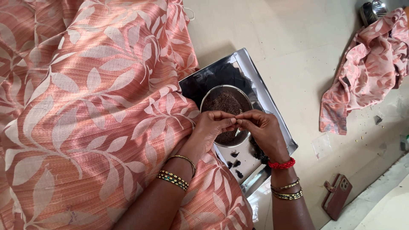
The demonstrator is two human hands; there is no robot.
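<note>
My left hand (213,127) and my right hand (264,130) meet fingertip to fingertip over a round steel bowl (246,99) full of small dark seeds (223,103). The fingertips pinch something tiny between them; it is too small to make out. The bowl sits in a square steel tray (255,81). A few dark bits (235,164) lie on the tray's near part, below my hands. Both wrists wear bangles, and a red thread is tied around the right one.
Peach cloth with a pale leaf print (85,110) covers the left side. A bundle of the same cloth (366,68) lies on the floor at right, a steel vessel (372,10) beyond it. A phone in a maroon case (337,195) lies near a step.
</note>
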